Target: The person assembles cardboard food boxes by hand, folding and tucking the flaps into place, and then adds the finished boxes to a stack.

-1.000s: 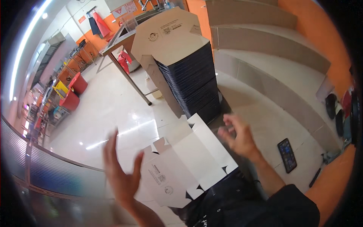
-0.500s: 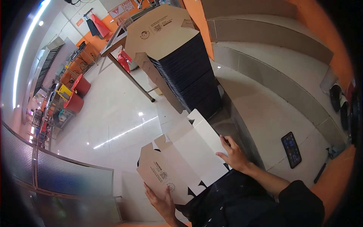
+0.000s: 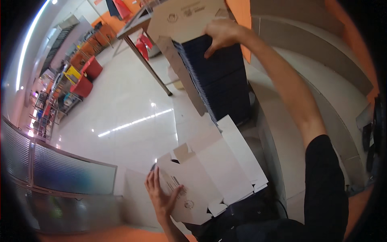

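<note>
Across my lap lies an unfolded cardboard box blank, its brown inside with dark print on the left and pale panels on the right. My left hand holds the blank at its left edge, thumb on the printed face and fingers along the rim. Ahead, a tall stack of flat box blanks shows black edges and a brown printed top sheet. My right hand reaches out to that stack and grips its near top edge, thumb against the front and fingers on top. How many sheets it grips cannot be seen.
A metal-legged table stands behind the stack. Curved tiled steps rise on the right. Framed textured-glass panels stand at the left. Farther off are red tubs and a yellow container beside kitchen racks.
My right hand has left the right side of the lap blank and reached forward to the top of the stack. My left hand has stayed at the blank's left edge. The view has shifted.
</note>
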Tool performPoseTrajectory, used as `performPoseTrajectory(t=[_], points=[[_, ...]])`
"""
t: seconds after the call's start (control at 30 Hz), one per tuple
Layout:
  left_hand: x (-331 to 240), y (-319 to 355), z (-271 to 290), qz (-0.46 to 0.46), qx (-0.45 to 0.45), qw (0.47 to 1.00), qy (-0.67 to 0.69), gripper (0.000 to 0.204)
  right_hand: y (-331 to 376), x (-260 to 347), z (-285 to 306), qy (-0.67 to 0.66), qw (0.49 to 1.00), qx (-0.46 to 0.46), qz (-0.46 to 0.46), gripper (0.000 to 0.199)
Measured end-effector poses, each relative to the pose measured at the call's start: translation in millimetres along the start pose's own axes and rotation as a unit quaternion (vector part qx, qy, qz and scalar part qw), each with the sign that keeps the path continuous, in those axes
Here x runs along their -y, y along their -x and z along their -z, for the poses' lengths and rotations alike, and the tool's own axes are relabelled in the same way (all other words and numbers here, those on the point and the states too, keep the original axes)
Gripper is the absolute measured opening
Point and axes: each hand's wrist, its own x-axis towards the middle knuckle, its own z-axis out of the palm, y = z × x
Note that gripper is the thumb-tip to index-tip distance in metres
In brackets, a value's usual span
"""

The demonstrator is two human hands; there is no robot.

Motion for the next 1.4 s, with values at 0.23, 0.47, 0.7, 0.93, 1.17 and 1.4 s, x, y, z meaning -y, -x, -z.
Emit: performPoseTrajectory(t=[0.23, 0.47, 0.7, 0.93, 1.17, 1.4], points=[[1, 5, 14, 0.022, 0.015, 0.999, 0.033, 0.096, 98, 39, 12, 0.021, 0.998, -0.056, 0.008, 0.041], [4, 5, 8, 0.003, -0.004, 0.999, 0.047, 0.098, 122, 51, 21, 0.042, 0.998, -0.046, -0.005, 0.040], [1, 1, 10, 0.000, -0.006, 0.999, 0.048, 0.106, 100, 51, 16, 0.047, 0.998, -0.043, -0.021, 0.046], [-13, -151, 42, -0.095, -0.018, 0.958, 0.268, 0.056, 102, 52, 18, 0.032, 0.999, -0.012, -0.023, 0.050], [-42, -383, -42, 0.040, 0.188, 0.835, 0.515, 0.110, 141, 94, -12, -0.048, 0.895, -0.443, -0.017, 0.051], [-39, -419, -180, 0.084, 0.308, 0.734, 0.600, 0.063, 225, 118, -196, -0.473, 0.835, -0.118, -0.254, 0.021]])
